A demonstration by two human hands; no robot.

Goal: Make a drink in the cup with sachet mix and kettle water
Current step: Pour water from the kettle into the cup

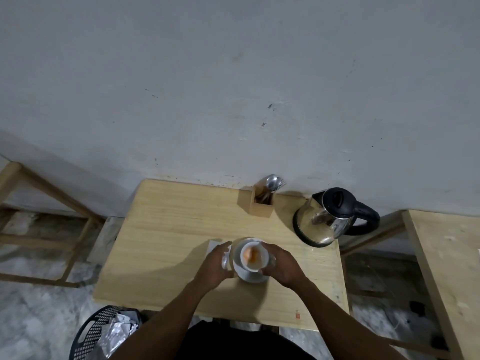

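Note:
A white cup (253,257) stands on a white saucer (245,275) in the middle of the wooden table (168,229). Orange powder lies inside the cup. My right hand (281,266) is wrapped around the cup's right side. My left hand (215,263) sits just left of the saucer and pinches a small silvery sachet (225,261). A steel kettle (324,220) with a black lid and handle stands at the table's back right, apart from both hands.
A wooden holder with spoons (262,201) stands at the back of the table by the wall. White paper (215,246) lies under my left hand. A black basket with crumpled foil (106,333) sits on the floor at lower left. Wooden frames stand on both sides.

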